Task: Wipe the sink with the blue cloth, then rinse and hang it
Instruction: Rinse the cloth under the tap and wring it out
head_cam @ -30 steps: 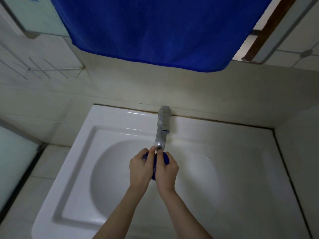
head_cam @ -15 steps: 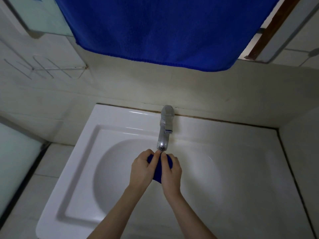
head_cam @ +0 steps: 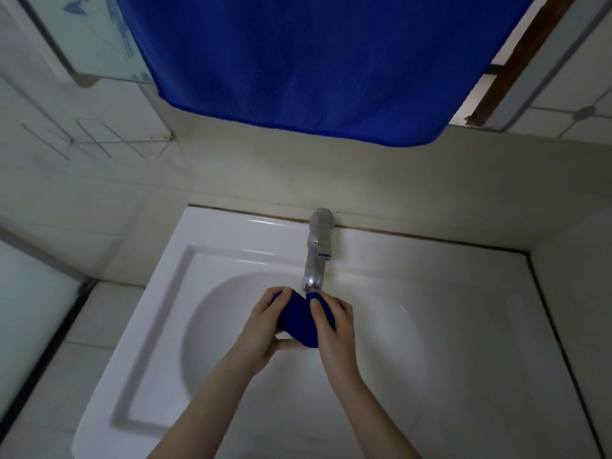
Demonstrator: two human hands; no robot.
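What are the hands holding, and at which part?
Both hold the bunched blue cloth: the left hand grips its left side, the right hand its right side.

Home bathroom; white sink (head_cam: 212,246); chrome tap (head_cam: 316,256); tiled wall (head_cam: 231,170)

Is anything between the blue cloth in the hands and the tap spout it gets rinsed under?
Nothing visible. The left hand and right hand grip the bunched blue cloth directly under the tap spout, over the sink. Whether water is running cannot be told.
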